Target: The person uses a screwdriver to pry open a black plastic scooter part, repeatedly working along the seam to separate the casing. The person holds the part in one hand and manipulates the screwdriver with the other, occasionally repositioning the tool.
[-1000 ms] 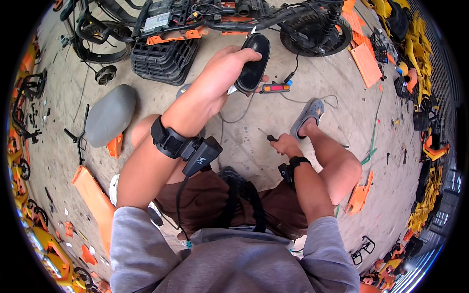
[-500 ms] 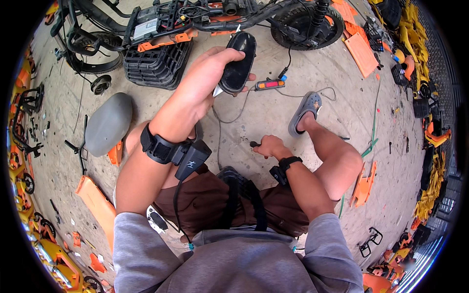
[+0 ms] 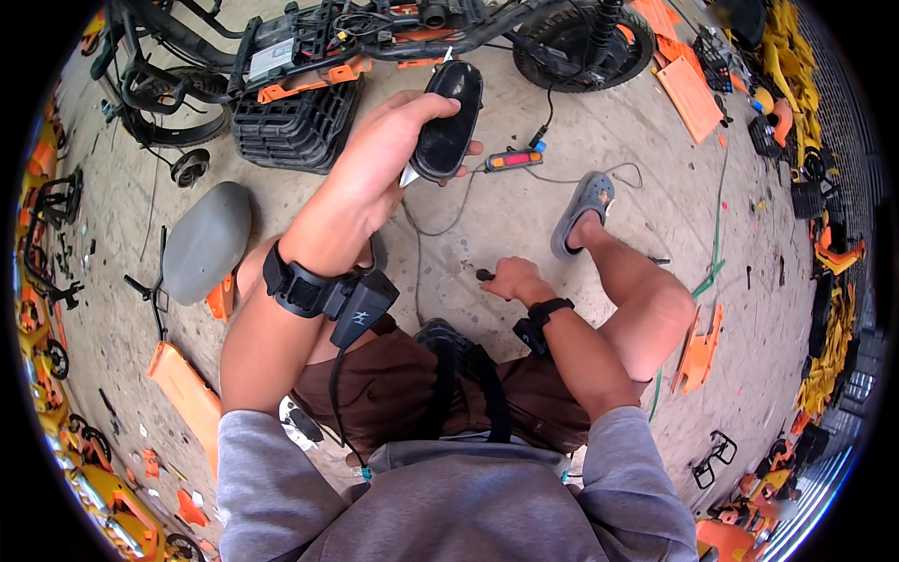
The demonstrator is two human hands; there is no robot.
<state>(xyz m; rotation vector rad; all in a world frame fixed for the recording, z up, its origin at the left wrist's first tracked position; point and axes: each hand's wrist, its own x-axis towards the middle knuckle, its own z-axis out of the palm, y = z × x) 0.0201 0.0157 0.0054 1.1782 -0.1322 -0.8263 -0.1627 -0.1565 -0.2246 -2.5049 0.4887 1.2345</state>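
Note:
My left hand point(image 3: 398, 136) is raised over the floor, closed round a glossy black oval part point(image 3: 448, 126). The thumb lies on its dark face, and fingertips show past its right edge. A white sliver sticks out at its top and bottom; what it belongs to is hidden. Lower and to the right, my right hand point(image 3: 515, 281) is a fist round a small tool whose dark rounded end point(image 3: 484, 274) pokes out on the left. The rest of that tool is covered by the fingers, so its kind cannot be made out.
A stripped bike frame point(image 3: 393, 42) with a wheel point(image 3: 582, 51) lies across the far side, next to a black crate point(image 3: 290, 122). A red-and-orange light bar point(image 3: 514, 160) on a cable rests mid-floor. A grey seat point(image 3: 208, 244) and orange panels point(image 3: 690, 98) lie around.
The left hand and the black oval part have shifted slightly left, with the surroundings drifting a little too. Both hands keep their grips.

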